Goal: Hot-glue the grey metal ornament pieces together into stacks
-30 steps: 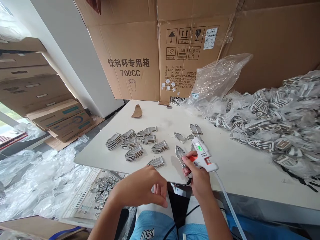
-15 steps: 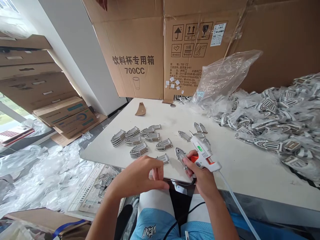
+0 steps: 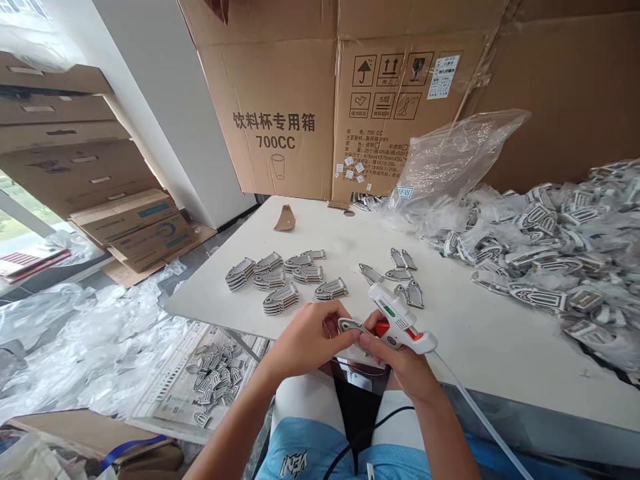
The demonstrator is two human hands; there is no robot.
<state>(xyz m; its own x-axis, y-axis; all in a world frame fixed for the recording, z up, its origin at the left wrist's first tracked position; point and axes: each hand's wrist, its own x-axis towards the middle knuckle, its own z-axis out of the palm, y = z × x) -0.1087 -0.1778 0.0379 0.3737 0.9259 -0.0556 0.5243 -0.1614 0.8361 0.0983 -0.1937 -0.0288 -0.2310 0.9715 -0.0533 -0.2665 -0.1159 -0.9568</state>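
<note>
My right hand [image 3: 400, 353] is wrapped round a white and orange glue gun [image 3: 397, 320], its nozzle pointing up and left, and its thumb and finger also pinch a grey metal piece [image 3: 351, 325]. My left hand [image 3: 313, 337] is closed at the left end of that piece, fingers on its edge; part of the piece is hidden by the fingers. Left of the hands, stacks of similar grey pieces [image 3: 281, 299] stand on the white table [image 3: 310, 230]. Several single pieces [image 3: 399, 274] lie beyond the glue gun.
A large heap of plastic-wrapped pieces [image 3: 540, 247] covers the right side. Cardboard boxes [image 3: 280, 80] stand behind the table, with a clear bag [image 3: 450, 153] before them. A lower tray [image 3: 170, 393] at the left holds loose pieces. A scrap of cardboard [image 3: 285, 219] lies near the back.
My left hand has moved right and closed on the metal piece. The piece and the glue gun have shifted slightly left. The view has shifted a little.
</note>
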